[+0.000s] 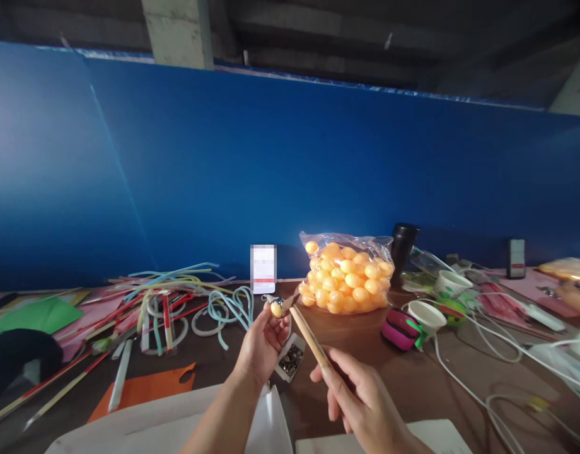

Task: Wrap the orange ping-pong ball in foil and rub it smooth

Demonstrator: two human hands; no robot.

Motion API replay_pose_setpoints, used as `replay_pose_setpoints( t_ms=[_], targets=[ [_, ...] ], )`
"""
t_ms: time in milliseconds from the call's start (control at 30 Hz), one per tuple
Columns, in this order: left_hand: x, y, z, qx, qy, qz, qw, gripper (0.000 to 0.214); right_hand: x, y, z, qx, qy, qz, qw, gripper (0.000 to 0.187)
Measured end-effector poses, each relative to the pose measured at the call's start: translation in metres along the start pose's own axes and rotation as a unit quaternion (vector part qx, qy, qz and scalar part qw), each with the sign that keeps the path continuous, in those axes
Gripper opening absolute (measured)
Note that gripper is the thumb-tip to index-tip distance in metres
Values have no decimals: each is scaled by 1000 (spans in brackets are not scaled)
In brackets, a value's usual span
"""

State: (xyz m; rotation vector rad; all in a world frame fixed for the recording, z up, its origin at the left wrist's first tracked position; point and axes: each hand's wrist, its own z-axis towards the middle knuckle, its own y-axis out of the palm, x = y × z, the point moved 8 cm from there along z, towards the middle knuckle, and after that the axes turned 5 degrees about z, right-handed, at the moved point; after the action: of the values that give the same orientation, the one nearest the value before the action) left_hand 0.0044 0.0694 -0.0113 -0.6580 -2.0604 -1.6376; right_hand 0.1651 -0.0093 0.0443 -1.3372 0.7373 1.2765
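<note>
My left hand [261,343] is raised over the table, fingers pinched on a small orange ball [276,309] with a shiny metal bit on it. My right hand [360,394] is closed round a thin wooden stick [309,337], whose far tip meets the ball. Below the two hands lies a small white box of dark small parts [290,360]. Behind them stands a clear plastic bag full of orange balls [347,277].
Coloured tubes and straws [176,296] lie at left with green and orange paper [143,388]. A dark cup [403,246], white paper cups [425,313], a pink case [400,329] and white cables [488,353] are at right. Another person's hand [576,296] shows far right. White sheets [143,425] lie at the near edge.
</note>
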Motion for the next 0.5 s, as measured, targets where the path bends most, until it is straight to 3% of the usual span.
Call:
replay_pose_setpoints(
  t_ms=[500],
  targets=[
    [-2, 2, -3, -3, -19, 7, 1000, 21, 1, 0, 0, -6, 0, -2, 1000, 39]
  ],
)
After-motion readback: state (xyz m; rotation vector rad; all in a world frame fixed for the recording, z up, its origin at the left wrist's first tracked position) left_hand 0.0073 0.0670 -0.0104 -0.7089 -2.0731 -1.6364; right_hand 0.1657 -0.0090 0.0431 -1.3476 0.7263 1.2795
